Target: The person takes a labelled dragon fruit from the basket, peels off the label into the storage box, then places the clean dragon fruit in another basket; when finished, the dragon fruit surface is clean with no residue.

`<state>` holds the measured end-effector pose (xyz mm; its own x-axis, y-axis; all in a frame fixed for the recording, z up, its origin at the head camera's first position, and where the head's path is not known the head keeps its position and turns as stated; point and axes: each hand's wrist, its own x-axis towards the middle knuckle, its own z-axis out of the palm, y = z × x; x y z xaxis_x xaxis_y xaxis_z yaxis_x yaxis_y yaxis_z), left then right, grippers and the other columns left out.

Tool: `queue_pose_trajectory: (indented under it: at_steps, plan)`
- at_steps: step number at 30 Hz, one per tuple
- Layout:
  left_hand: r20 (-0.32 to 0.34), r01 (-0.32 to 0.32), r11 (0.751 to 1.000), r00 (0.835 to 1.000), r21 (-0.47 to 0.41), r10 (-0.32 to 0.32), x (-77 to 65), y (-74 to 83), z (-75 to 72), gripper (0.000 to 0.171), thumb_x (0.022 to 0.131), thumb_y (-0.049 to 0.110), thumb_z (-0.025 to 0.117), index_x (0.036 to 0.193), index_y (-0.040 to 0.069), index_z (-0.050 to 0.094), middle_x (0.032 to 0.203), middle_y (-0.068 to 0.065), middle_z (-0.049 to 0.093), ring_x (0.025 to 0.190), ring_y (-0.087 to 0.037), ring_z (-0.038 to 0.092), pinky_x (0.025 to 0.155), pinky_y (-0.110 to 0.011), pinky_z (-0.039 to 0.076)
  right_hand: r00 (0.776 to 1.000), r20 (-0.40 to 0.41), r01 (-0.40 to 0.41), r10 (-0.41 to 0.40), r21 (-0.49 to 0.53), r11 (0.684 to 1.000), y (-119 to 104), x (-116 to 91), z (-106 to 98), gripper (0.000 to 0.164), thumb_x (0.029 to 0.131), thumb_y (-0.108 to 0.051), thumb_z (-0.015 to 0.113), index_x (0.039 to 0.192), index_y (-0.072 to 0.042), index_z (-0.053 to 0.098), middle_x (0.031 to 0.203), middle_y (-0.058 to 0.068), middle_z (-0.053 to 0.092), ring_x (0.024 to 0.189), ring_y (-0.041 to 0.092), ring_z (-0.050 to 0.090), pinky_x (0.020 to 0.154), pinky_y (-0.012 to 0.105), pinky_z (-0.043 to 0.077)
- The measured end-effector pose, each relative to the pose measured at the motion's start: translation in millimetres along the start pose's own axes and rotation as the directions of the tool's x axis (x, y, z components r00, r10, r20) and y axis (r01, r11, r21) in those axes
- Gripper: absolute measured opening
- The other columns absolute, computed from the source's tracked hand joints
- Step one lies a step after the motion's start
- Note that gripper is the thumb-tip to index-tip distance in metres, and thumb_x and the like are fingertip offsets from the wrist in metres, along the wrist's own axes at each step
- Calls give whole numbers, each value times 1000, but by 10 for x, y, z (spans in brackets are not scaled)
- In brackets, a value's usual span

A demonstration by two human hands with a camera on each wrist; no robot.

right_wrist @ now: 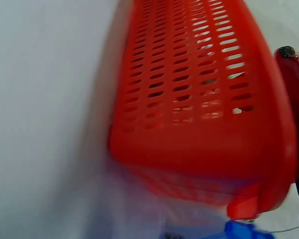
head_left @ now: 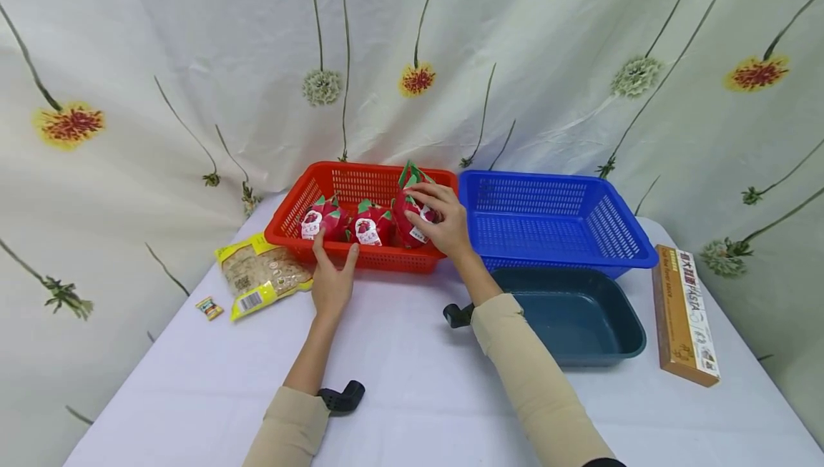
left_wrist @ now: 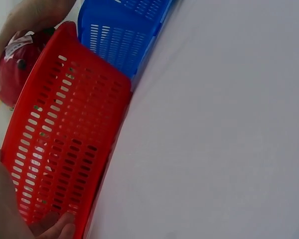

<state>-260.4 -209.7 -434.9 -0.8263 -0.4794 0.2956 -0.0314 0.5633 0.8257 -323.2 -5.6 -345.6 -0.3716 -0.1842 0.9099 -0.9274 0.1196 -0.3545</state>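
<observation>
My right hand [head_left: 444, 218] grips a red dragon fruit [head_left: 407, 213] with green leaf tips and a white label, at the right end of the red basket [head_left: 386, 261]. In the left wrist view this dragon fruit [left_wrist: 12, 74] shows above the basket's rim. Two more labelled dragon fruits lie inside: one in the middle [head_left: 381, 218], one at the left [head_left: 333, 220]. My left hand [head_left: 332, 286] holds the basket's front rim; in the left wrist view, curled fingers [left_wrist: 60, 230] touch the outer wall. The right wrist view shows only a sliver of the right hand.
A blue basket [head_left: 541, 222] adjoins the red one on the right, with a dark teal tub [head_left: 573, 317] in front. A pasta box [head_left: 685, 313] lies far right. Left of the red basket are a yellow-edged clear bag [head_left: 264, 274] and a small packet [head_left: 209, 307]. Patterned cloth hangs behind.
</observation>
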Motion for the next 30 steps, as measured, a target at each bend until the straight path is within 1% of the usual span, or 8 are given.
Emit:
queue_pose_trajectory:
  at_steps: [7, 11, 14, 17, 20, 25, 28, 30]
  plan:
    - [19, 2, 1000, 1000, -2, -2, -4, 36, 15, 76, 83, 64, 48, 143, 32, 13, 129, -22, 48, 98, -41, 55, 79, -54, 47, 999, 6, 45, -45, 1, 999, -354, 130, -170, 34, 67, 8, 74, 100, 6, 67, 106, 21, 61, 104, 31, 52, 81, 32, 50]
    - [20, 9, 1000, 1000, 5, -9, 6, 21, 12, 76, 84, 64, 48, 143, 32, 12, 128, -23, 48, 100, -42, 55, 80, -55, 47, 996, 55, 76, -77, 10, 997, -619, 62, -277, 34, 63, 12, 75, 96, 10, 67, 103, 25, 61, 101, 36, 51, 81, 33, 50]
    - [12, 4, 1000, 1000, -6, -4, 18, 7, -5, 75, 84, 63, 48, 143, 31, 13, 131, -22, 46, 106, -42, 53, 81, -55, 46, 992, 117, 37, -42, 41, 998, -753, -121, -333, 35, 65, 9, 76, 98, 9, 67, 106, 23, 61, 103, 36, 50, 80, 33, 51]
    - [-2, -6, 1000, 1000, -16, 6, 34, -14, -10, 76, 83, 63, 49, 142, 31, 14, 130, -22, 47, 105, -42, 54, 81, -56, 46, 983, 182, -32, 15, 89, 996, -784, -413, -371, 35, 68, 5, 76, 102, 5, 68, 111, 18, 60, 107, 31, 49, 78, 33, 52]
    - [-3, -14, 1000, 1000, -20, 14, 49, -43, 1, 77, 83, 65, 48, 143, 32, 13, 129, -23, 48, 101, -43, 55, 79, -55, 47, 971, 237, -71, 42, 115, 991, -804, -741, -398, 31, 76, -9, 75, 105, -2, 69, 115, 12, 60, 110, 26, 49, 77, 32, 52]
    - [8, -22, 999, 1000, -29, 22, 44, -43, 19, 78, 83, 64, 48, 144, 31, 12, 130, -23, 47, 102, -43, 55, 81, -56, 46, 953, 303, -41, 7, 109, 993, -995, -1124, -438, 29, 81, -24, 72, 104, -6, 70, 115, 9, 60, 107, 25, 50, 77, 29, 51]
    - [11, -19, 999, 1000, -33, 20, 38, -30, 6, 77, 83, 63, 49, 144, 31, 13, 131, -23, 46, 106, -42, 53, 83, -56, 45, 938, 344, 2, -42, 114, 993, -1070, -1248, -436, 27, 80, -22, 72, 102, -7, 71, 114, 11, 59, 103, 24, 51, 77, 27, 49]
    - [13, -12, 999, 1000, -32, 13, 36, -23, -3, 77, 83, 64, 49, 144, 32, 13, 132, -23, 46, 107, -42, 53, 84, -57, 44, 927, 372, -10, -41, 135, 991, -1096, -1283, -436, 27, 80, -23, 72, 102, -7, 71, 115, 11, 58, 103, 23, 51, 78, 26, 48]
